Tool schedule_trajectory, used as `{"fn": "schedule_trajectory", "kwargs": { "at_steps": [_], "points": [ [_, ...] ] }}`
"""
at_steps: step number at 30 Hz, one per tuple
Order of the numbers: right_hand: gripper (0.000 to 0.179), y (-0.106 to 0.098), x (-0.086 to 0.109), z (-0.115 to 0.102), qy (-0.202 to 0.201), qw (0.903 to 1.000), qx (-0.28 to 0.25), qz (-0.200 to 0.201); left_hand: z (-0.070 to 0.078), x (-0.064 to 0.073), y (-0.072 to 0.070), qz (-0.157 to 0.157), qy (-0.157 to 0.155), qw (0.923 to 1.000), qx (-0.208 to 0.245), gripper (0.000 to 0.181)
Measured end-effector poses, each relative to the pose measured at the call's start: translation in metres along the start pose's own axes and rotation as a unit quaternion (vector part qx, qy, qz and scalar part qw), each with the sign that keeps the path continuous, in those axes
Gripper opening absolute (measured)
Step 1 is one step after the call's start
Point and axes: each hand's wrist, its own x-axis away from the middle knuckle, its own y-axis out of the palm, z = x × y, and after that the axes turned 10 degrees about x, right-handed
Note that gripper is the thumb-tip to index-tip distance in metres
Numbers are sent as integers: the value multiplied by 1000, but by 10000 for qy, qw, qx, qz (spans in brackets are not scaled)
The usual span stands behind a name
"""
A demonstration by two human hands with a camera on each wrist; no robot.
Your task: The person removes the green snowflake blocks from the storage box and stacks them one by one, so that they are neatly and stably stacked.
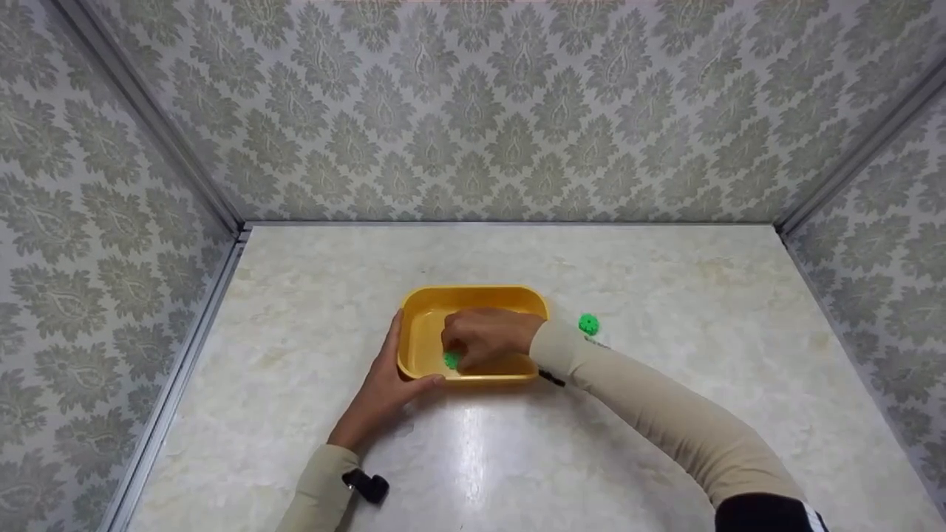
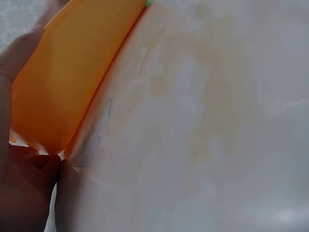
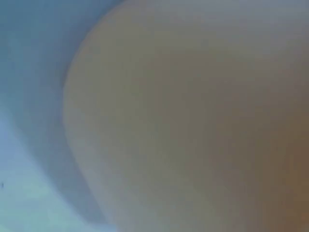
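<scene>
A yellow plastic tub stands on the table in the head view. My left hand holds its left end, the thumb along the front rim and the fingers against the left side. The left wrist view shows that hand close around the orange-looking tub wall. Inside the tub, my right hand has curled fingers and pinches a small green toothed disc, partly hidden by the fingers. Another green toothed disc lies on the table right of the tub, close to the right sleeve.
The pale marbled table meets patterned wall panels at the back and both sides. A metal rail runs along its left edge. The right wrist view is a blur with a large brownish curved surface.
</scene>
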Motion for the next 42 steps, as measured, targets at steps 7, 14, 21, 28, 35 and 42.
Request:
{"fn": "schedule_trajectory", "kwargs": {
  "at_steps": [7, 14, 21, 28, 35, 42],
  "points": [
    [22, -15, 8, 3, 317, 9991, -15, 264, 1, 0, 1, -37, 78, 10000, -23, 131],
    [18, -40, 32, 13, 508, 9955, -123, 793, 2, 0, 0, 0, 94, 10000, -25, 132],
    [18, -48, 58, 19, 588, 9904, -343, 1206, 2, 0, -1, 23, 51, 10000, -22, 132],
    [20, -47, 83, 28, 571, 9835, -800, 1519, 2, -1, 1, -5, 56, 10000, -47, 133],
    [23, -44, 113, 40, 783, 9730, -1166, 1832, 2, -2, 0, 40, 181, 9998, -78, 134],
    [22, -36, 140, 55, 1208, 9602, -1379, 2107, 2, 0, 0, 15, 129, 9999, -104, 135]
  ]
}}
